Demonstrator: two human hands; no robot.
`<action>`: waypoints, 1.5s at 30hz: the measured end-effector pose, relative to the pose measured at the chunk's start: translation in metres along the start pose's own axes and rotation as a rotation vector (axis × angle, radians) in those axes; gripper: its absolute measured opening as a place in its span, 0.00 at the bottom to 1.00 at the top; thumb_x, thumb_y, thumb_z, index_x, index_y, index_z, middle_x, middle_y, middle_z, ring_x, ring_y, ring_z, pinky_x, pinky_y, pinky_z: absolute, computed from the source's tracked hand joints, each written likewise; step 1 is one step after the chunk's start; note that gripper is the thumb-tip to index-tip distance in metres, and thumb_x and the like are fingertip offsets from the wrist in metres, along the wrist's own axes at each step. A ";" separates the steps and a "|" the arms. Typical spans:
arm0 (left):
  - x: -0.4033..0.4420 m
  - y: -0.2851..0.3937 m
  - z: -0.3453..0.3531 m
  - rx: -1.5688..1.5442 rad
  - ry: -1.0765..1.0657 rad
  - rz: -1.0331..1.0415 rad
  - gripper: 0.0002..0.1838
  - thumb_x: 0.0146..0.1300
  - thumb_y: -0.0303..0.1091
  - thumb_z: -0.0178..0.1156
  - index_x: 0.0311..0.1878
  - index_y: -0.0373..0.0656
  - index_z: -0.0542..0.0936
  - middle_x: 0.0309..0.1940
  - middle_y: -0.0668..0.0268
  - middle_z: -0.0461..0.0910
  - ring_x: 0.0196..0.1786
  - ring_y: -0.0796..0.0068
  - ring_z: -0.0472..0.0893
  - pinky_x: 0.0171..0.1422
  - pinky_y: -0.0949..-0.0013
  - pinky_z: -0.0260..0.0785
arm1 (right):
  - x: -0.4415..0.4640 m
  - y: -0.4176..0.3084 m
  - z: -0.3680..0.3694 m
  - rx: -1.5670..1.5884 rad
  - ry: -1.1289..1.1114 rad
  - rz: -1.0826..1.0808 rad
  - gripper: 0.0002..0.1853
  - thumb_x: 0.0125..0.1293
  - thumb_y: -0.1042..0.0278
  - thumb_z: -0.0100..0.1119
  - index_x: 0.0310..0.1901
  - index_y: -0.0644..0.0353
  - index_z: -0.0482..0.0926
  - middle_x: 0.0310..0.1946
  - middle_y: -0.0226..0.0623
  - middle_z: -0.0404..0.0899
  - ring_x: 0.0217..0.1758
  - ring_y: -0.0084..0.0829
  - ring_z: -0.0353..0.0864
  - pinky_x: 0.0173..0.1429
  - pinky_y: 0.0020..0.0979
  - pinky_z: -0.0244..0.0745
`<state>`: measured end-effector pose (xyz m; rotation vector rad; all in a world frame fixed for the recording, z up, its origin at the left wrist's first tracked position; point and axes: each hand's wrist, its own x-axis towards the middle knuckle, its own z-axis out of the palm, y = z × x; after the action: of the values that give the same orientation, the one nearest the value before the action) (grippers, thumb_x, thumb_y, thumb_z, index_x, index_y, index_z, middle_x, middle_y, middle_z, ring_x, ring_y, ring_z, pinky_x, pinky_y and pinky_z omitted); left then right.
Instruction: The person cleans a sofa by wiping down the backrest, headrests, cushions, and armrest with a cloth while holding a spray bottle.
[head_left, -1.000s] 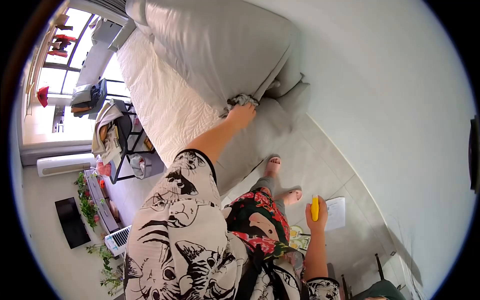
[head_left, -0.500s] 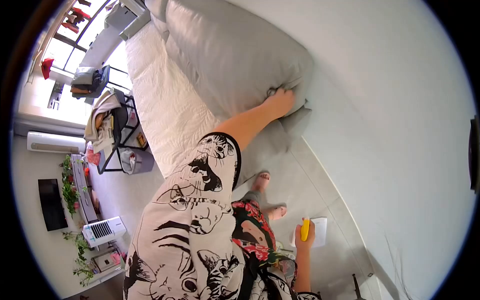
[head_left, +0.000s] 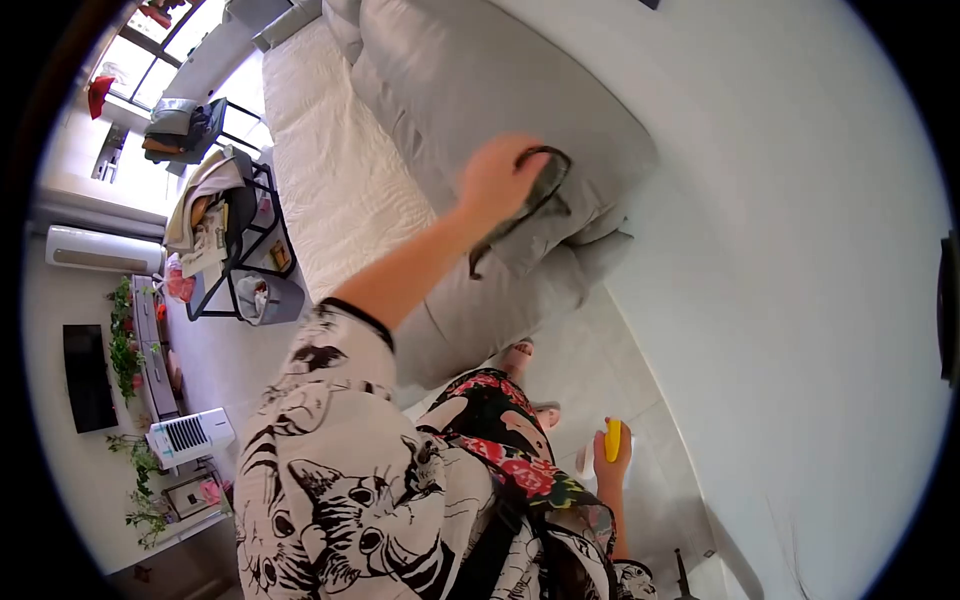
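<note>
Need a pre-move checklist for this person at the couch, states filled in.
1. Either hand free: not ok. Left hand and right hand are both occupied.
2. Left grip on dark-edged item: ok, its rim is at the fingertips.
3. Item lifted clear of couch: cannot tell. It overlaps the grey upholstery in this view, blurred.
4. Right grip on yellow object: ok, hand wrapped around it.
5. Yellow object kept off the couch: ok, held low over the floor.
6. Sandaled feet planted flat: cannot tell, partly hidden by clothing.

Head-worn view, facing down, tilted sideways; wide-angle
</note>
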<state>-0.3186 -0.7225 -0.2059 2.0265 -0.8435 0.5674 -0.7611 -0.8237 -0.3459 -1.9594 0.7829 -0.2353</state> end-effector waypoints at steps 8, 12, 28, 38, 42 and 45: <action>-0.047 -0.030 0.077 0.005 -0.290 0.007 0.09 0.58 0.29 0.56 0.43 0.43 0.77 0.58 0.65 0.72 0.58 0.63 0.73 0.57 0.63 0.68 | 0.025 -0.051 0.008 -0.083 -0.025 -0.128 0.20 0.56 0.71 0.61 0.51 0.62 0.71 0.35 0.42 0.76 0.33 0.34 0.78 0.39 0.31 0.72; -0.153 -0.093 -0.003 0.155 -1.065 0.312 0.16 0.60 0.28 0.52 0.52 0.49 0.74 0.65 0.69 0.64 0.60 0.68 0.72 0.57 0.65 0.69 | 0.034 -0.064 0.013 -0.040 -0.015 -0.142 0.20 0.56 0.72 0.62 0.51 0.62 0.71 0.34 0.39 0.77 0.33 0.32 0.77 0.39 0.30 0.72; 0.075 -0.066 0.029 0.039 -0.420 0.391 0.14 0.59 0.29 0.51 0.48 0.53 0.78 0.63 0.69 0.68 0.66 0.65 0.66 0.64 0.63 0.63 | 0.039 -0.103 0.011 -0.024 -0.024 -0.028 0.17 0.57 0.70 0.59 0.50 0.60 0.75 0.40 0.40 0.77 0.36 0.31 0.78 0.43 0.29 0.73; 0.098 -0.053 0.096 0.357 -0.476 -0.010 0.12 0.56 0.29 0.50 0.38 0.46 0.82 0.47 0.64 0.80 0.50 0.62 0.78 0.54 0.61 0.70 | 0.023 -0.071 0.012 -0.108 -0.088 -0.037 0.17 0.56 0.71 0.60 0.49 0.61 0.75 0.40 0.38 0.78 0.36 0.28 0.77 0.42 0.27 0.72; -0.004 0.002 0.054 0.076 -0.547 0.015 0.16 0.57 0.27 0.49 0.49 0.49 0.76 0.53 0.67 0.75 0.50 0.64 0.78 0.49 0.62 0.72 | 0.004 -0.082 0.014 -0.113 -0.144 -0.161 0.17 0.56 0.72 0.59 0.49 0.61 0.75 0.40 0.38 0.78 0.36 0.26 0.77 0.42 0.27 0.72; -0.125 -0.016 0.010 0.203 -0.946 -0.043 0.17 0.55 0.27 0.53 0.49 0.51 0.77 0.52 0.67 0.76 0.50 0.64 0.78 0.49 0.62 0.72 | -0.011 -0.106 0.018 0.050 -0.120 -0.195 0.17 0.58 0.74 0.58 0.50 0.63 0.73 0.40 0.33 0.77 0.36 0.21 0.73 0.42 0.23 0.70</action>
<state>-0.3902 -0.6798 -0.3011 2.4978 -1.3004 -0.4134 -0.7160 -0.7704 -0.2637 -1.9831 0.5047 -0.2486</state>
